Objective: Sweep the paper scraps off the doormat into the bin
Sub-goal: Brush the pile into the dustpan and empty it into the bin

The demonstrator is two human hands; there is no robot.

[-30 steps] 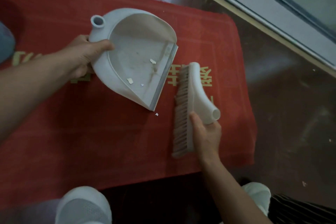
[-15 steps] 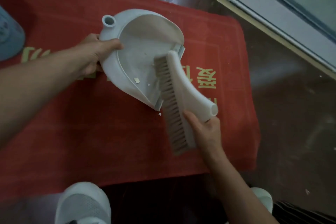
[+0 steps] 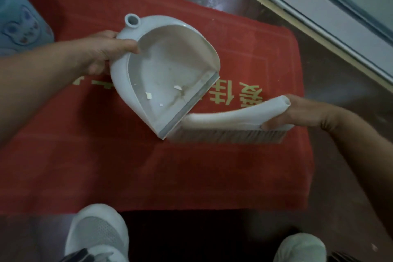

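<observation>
So the pale grey plastic dustpan (image 3: 170,70) is gripped at its back rim by the left hand (image 3: 106,49) and held tilted, lip down on the red gold-lettered doormat (image 3: 148,176), presumably so the white paper scraps (image 3: 148,95) don't slide out. The white tan-bristled hand brush (image 3: 229,119) is clasped by the right hand (image 3: 302,110), bristles against the lip's lower corner. A light blue tub (image 3: 19,19), likely the bin, is parked upper left.

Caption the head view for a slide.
Left hand grips a dustpan holding paper scraps over the doormat; right hand holds the brush at its lip.
</observation>
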